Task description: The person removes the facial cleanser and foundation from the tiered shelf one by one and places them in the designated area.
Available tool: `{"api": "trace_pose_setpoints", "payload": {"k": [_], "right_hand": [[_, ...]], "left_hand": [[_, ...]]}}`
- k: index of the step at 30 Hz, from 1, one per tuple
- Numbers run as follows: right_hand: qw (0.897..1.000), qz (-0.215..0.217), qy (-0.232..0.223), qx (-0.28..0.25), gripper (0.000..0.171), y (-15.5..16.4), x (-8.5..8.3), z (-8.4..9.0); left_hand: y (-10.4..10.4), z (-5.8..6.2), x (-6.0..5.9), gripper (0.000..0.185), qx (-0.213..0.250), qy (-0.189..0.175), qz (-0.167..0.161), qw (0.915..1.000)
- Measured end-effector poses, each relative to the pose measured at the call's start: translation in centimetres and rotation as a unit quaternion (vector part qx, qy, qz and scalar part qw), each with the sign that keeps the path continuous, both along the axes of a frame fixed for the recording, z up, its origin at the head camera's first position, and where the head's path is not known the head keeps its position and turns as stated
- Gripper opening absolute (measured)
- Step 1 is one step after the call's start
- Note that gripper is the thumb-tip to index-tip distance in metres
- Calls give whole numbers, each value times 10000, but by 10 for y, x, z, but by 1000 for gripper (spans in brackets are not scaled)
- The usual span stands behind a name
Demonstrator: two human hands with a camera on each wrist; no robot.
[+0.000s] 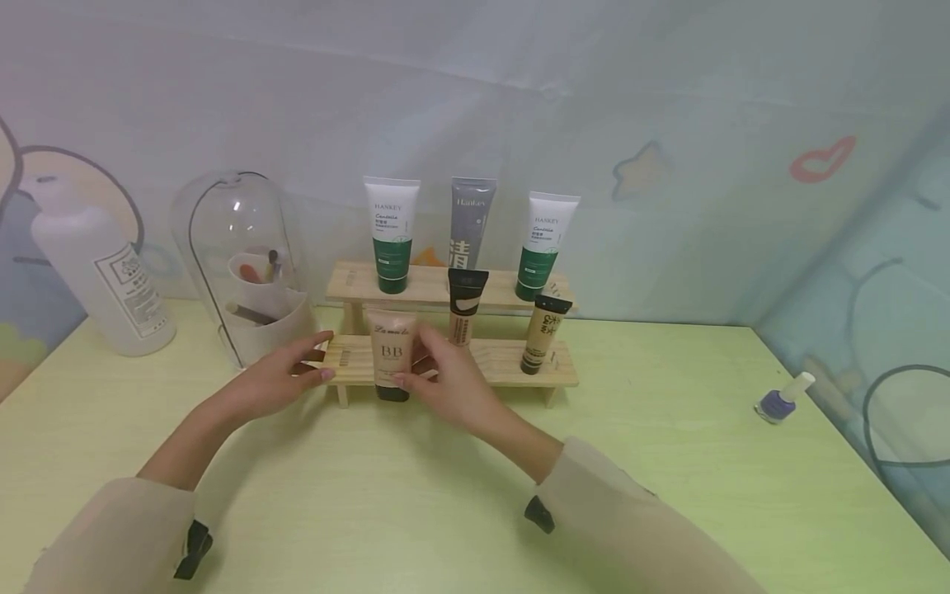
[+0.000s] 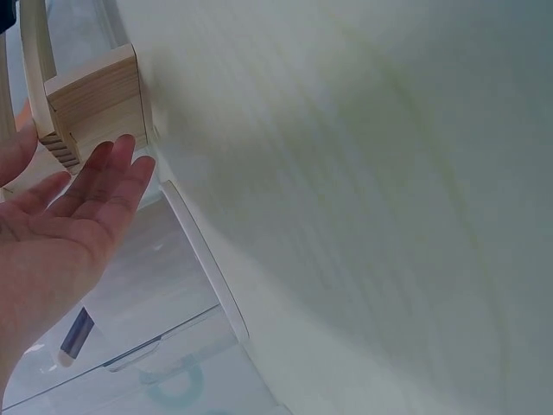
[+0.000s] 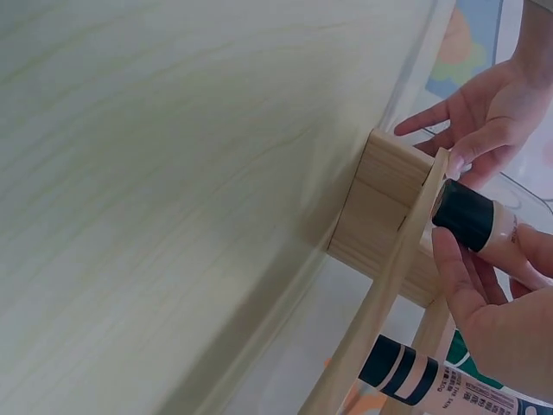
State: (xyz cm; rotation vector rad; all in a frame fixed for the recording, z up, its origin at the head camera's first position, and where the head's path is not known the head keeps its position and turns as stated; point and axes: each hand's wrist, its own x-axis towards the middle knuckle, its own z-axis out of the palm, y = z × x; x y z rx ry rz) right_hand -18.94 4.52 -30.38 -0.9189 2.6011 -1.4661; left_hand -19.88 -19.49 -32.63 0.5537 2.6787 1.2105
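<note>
My right hand (image 1: 458,386) pinches a beige BB cream tube (image 1: 392,342) with a black cap, thumb in front. The tube stands cap-down at the front left of the lower shelf of a two-step wooden stand (image 1: 505,363). At the stand's left end is my left hand (image 1: 273,381), its fingers extended and its thumb right at the shelf edge (image 2: 95,82). Farther along the lower shelf stand a slim tube with a black top (image 1: 462,318) and a gold tube (image 1: 544,334). On the upper shelf are two white-and-green tubes (image 1: 392,235) and a grey tube (image 1: 470,219).
Left of the stand, a clear dome (image 1: 237,214) covers a white holder (image 1: 278,334) with brushes. A white pump bottle (image 1: 100,264) stands at the far left. Near the table's right edge is a purple nail polish bottle (image 1: 779,403). A printed cloth (image 1: 668,99) hangs behind.
</note>
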Motion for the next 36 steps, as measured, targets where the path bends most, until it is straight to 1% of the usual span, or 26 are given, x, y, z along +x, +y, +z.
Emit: {"api": "trace_pose_setpoints", "payload": {"k": [3,7,14,16,17,18,21,23,24,25,29,36], "right_hand": [[9999,154,-11,-2,32,5,4,0],[9996,161,-112,183,36,14,8,0],[9978,253,-497,367,33,40,15,-1],[9970,236,-567,462,31,50,16,-2],[9968,237,-582,500,29,55,17,-3],[9965,219,-597,547,28,60,18,-4],[9958,221,-613,640,26,77,20,-6],[9954,205,-646,680,28,89,21,-7],[9951,176,-669,713,29,94,21,-7],[9947,149,-711,721,32,100,22,-7],[9935,18,-856,750,38,125,22,-8],[9907,-172,-1128,744,35,168,21,-11]], "left_hand": [[1,1,0,58,60,-2,-12,10000],[1,1,1,57,112,-7,-54,9999],[2,1,1,57,156,-53,-85,9998],[2,1,1,57,148,-57,-91,9998],[0,-3,-1,57,163,-109,-33,9998],[0,-3,-2,58,172,-114,-40,9998],[-2,-4,-2,59,175,-146,-32,9997],[-3,-4,-1,60,183,-183,-25,9997],[-2,-1,2,59,179,-153,-87,9997],[-2,0,3,59,177,-164,-87,9997],[-1,1,3,59,185,-176,-104,9996],[-1,0,2,59,166,-228,-60,9996]]}}
